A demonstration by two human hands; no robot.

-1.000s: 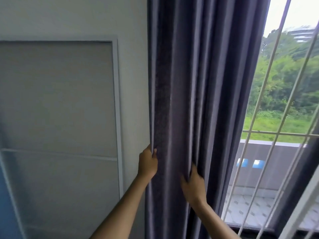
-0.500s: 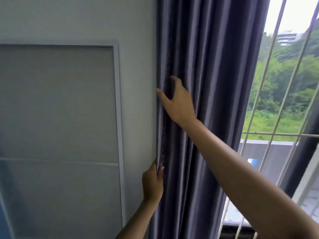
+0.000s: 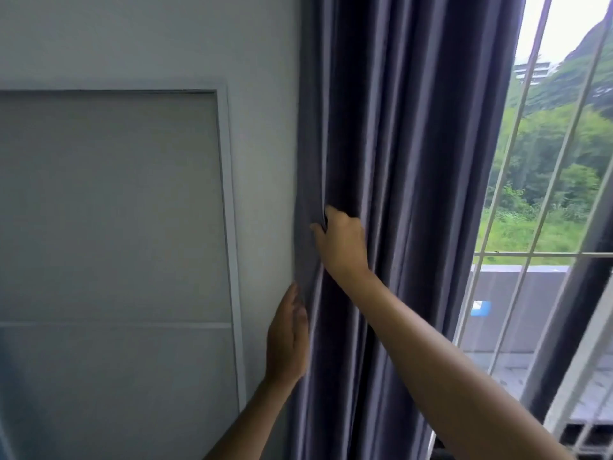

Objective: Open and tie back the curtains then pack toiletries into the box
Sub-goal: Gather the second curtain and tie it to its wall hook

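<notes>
the curtain [image 3: 414, 161] hangs bunched beside the wall [image 3: 265, 127]. the right hand [image 3: 343, 242] pinches a fold; the left hand [image 3: 287, 340] lies flat, fingers straight. i think tying comes next, needing a tie.

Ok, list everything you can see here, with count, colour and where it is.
curtain: one, grey-purple, gathered in folds at centre, between wall and window
wall: one, off-white, left of curtain
panel: one, grey with white frame, on the wall at left
window bars: several, white, at right
trees: green, outside beyond the bars
left hand: one, fingers straight against the curtain's left edge, low
right hand: one, pinches a curtain fold, above the left hand
</notes>
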